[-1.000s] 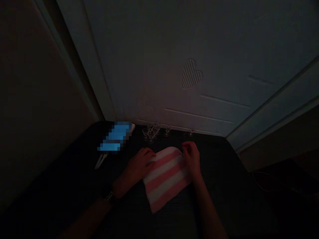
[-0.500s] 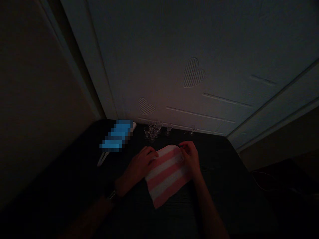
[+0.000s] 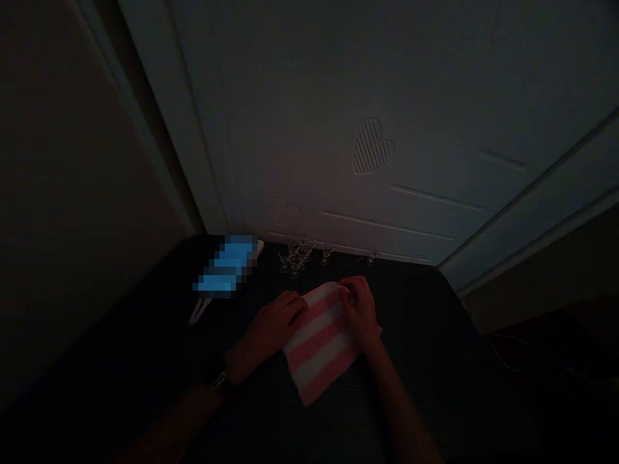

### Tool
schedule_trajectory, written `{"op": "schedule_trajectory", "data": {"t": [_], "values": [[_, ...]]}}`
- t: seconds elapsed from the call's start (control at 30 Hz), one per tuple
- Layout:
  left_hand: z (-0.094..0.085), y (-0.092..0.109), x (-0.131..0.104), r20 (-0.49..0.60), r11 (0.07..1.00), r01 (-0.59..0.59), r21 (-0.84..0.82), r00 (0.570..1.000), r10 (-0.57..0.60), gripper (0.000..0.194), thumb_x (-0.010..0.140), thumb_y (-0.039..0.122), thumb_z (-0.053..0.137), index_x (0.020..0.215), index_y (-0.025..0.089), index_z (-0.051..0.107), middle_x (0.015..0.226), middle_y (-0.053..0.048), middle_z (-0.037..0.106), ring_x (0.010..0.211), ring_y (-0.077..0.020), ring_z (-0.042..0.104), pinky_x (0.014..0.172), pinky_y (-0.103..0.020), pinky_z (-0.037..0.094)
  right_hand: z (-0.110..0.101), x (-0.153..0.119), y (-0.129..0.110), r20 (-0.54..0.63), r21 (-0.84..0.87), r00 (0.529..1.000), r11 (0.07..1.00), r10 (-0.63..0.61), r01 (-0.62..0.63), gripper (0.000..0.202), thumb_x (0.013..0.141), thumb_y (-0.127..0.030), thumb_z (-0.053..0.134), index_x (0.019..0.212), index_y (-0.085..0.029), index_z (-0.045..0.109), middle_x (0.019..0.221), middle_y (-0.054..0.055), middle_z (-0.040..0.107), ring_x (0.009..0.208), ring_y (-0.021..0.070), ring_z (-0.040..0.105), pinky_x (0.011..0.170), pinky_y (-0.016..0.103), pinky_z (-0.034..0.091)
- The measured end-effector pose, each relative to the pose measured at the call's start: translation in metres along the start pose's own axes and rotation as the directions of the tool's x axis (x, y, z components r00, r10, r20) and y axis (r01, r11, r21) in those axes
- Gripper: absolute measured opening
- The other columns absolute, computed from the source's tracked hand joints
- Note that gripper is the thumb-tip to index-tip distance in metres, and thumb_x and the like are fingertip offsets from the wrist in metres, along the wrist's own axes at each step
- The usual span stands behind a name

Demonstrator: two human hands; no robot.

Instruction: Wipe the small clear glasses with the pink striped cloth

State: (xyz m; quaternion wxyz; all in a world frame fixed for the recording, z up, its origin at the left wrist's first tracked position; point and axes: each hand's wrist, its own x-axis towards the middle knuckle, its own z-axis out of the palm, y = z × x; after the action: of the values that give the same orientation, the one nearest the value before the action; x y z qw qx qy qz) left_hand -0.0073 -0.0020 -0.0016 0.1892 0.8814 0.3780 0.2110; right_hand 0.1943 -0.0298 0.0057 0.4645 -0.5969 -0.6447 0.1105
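A pink-and-white striped cloth [image 3: 319, 348] lies on the dark table between my two hands. My left hand [image 3: 280, 316], with a watch [image 3: 217, 379] on its wrist, has curled fingers on the cloth's upper left edge. At the upper right edge, my right hand [image 3: 360, 306] is closed with its fingers bent over the fabric. The dim light hides the fingertips, and whether anything else is under the right fingers I cannot make out. Just beyond the cloth stand several small clear stemmed glasses [image 3: 294, 261] in a cluster.
Another small glass [image 3: 326, 254] stands right of the cluster, and one more [image 3: 371, 258] is farther right. A phone-like device with a blurred blue screen [image 3: 227, 264] leans on a white stand [image 3: 199, 311] at the left. Behind the table [image 3: 425, 335] rises a pale panel [image 3: 309, 129] with raised hearts.
My right hand has moved slightly left, over the cloth's upper edge. A faint clear shape seen on the cloth by that hand is no longer visible. My left hand has hardly moved.
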Motion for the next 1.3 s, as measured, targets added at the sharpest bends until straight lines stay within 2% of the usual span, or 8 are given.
{"op": "schedule_trajectory", "data": {"t": [0.1, 0.2, 0.3, 0.53, 0.73, 0.9, 1.13, 1.3], "values": [[-0.001, -0.001, 0.001, -0.003, 1.000, 0.021, 0.002, 1.000, -0.021, 0.018, 0.086, 0.020, 0.041, 0.089, 0.020, 0.059, 0.091, -0.003, 0.057, 0.087, -0.0155, 0.052, 0.078, -0.027, 0.041, 0.004, -0.003, -0.007, 0.121, -0.034, 0.992, 0.999, -0.037, 0.042, 0.017, 0.081, -0.017, 0.045, 0.093, -0.020, 0.056, 0.091, 0.004, 0.054, 0.080, 0.0152, 0.052, 0.072, 0.026, 0.042], [-0.001, -0.004, 0.002, 0.010, 0.998, 0.068, -0.015, 0.998, -0.068, 0.018, 0.085, 0.021, 0.041, 0.087, 0.020, 0.059, 0.088, -0.002, 0.059, 0.082, -0.0149, 0.055, 0.075, -0.025, 0.042, 0.004, -0.003, -0.004, 0.144, -0.117, 0.990, 0.993, 0.003, 0.014, 0.015, 0.081, -0.019, 0.044, 0.090, -0.021, 0.057, 0.091, 0.004, 0.055, 0.078, 0.0156, 0.054, 0.072, 0.027, 0.042], [0.000, -0.007, 0.002, 0.020, 0.993, 0.112, -0.044, 0.994, -0.111, 0.018, 0.085, 0.022, 0.042, 0.094, 0.023, 0.058, 0.093, -0.001, 0.063, 0.084, -0.0148, 0.058, 0.074, -0.024, 0.042, 0.003, -0.002, 0.001, 0.141, -0.143, 0.989, 0.989, 0.043, -0.023, 0.017, 0.081, -0.021, 0.046, 0.095, -0.021, 0.055, 0.090, 0.003, 0.058, 0.079, 0.0161, 0.055, 0.070, 0.026, 0.042], [-0.003, -0.005, -0.001, 0.088, 0.975, 0.220, 0.041, 0.971, -0.223, 0.028, 0.087, 0.030, 0.040, 0.113, 0.028, 0.049, 0.083, 0.000, 0.067, 0.073, -0.0172, 0.063, 0.059, -0.024, 0.040, 0.006, -0.007, -0.009, 0.339, -0.084, 0.940, 0.994, -0.037, 0.069, 0.020, 0.080, -0.014, 0.044, 0.095, -0.022, 0.055, 0.086, 0.000, 0.062, 0.075, 0.0142, 0.057, 0.066, 0.023, 0.039], [-0.005, 0.004, -0.003, 0.021, 1.000, 0.023, 0.003, 1.000, -0.023, 0.023, 0.087, 0.024, 0.038, 0.105, 0.024, 0.053, 0.106, -0.002, 0.060, 0.094, -0.0154, 0.057, 0.079, -0.026, 0.043, 0.010, -0.008, -0.007, 0.299, -0.091, 0.954, 0.994, -0.033, 0.063, 0.019, 0.084, -0.016, 0.041, 0.095, -0.021, 0.055, 0.089, 0.002, 0.062, 0.079, 0.0148, 0.058, 0.070, 0.024, 0.040], [-0.001, 0.010, -0.002, 0.042, 0.983, -0.176, 0.059, 0.984, 0.173, 0.028, 0.085, 0.019, 0.043, 0.110, 0.024, 0.053, 0.121, -0.001, 0.053, 0.110, -0.0178, 0.044, 0.096, -0.033, 0.036, 0.013, -0.010, -0.015, 0.335, 0.009, 0.941, 0.998, -0.057, 0.057, 0.018, 0.085, -0.023, 0.044, 0.100, -0.024, 0.054, 0.096, 0.001, 0.062, 0.085, 0.0153, 0.058, 0.075, 0.026, 0.041], [-0.004, 0.003, 0.000, 0.043, 0.983, -0.157, 0.100, 0.987, 0.153, 0.030, 0.086, 0.017, 0.039, 0.113, 0.024, 0.052, 0.119, -0.002, 0.053, 0.108, -0.0181, 0.046, 0.096, -0.035, 0.036, 0.012, -0.004, -0.008, 0.232, 0.273, 0.967, 0.948, 0.103, -0.166, 0.021, 0.078, -0.028, 0.054, 0.098, -0.023, 0.055, 0.089, -0.001, 0.063, 0.080, 0.0152, 0.058, 0.071, 0.025, 0.043], [-0.006, -0.012, 0.000, -0.060, 0.996, -0.028, 0.080, 0.998, 0.033, 0.028, 0.086, 0.017, 0.039, 0.109, 0.021, 0.054, 0.113, -0.004, 0.053, 0.104, -0.0174, 0.048, 0.092, -0.032, 0.040, 0.009, 0.001, 0.001, 0.142, 0.328, 0.980, 0.927, 0.139, -0.179, 0.017, 0.077, -0.024, 0.051, 0.093, -0.020, 0.056, 0.088, 0.001, 0.062, 0.078, 0.0152, 0.057, 0.069, 0.025, 0.042]]}}
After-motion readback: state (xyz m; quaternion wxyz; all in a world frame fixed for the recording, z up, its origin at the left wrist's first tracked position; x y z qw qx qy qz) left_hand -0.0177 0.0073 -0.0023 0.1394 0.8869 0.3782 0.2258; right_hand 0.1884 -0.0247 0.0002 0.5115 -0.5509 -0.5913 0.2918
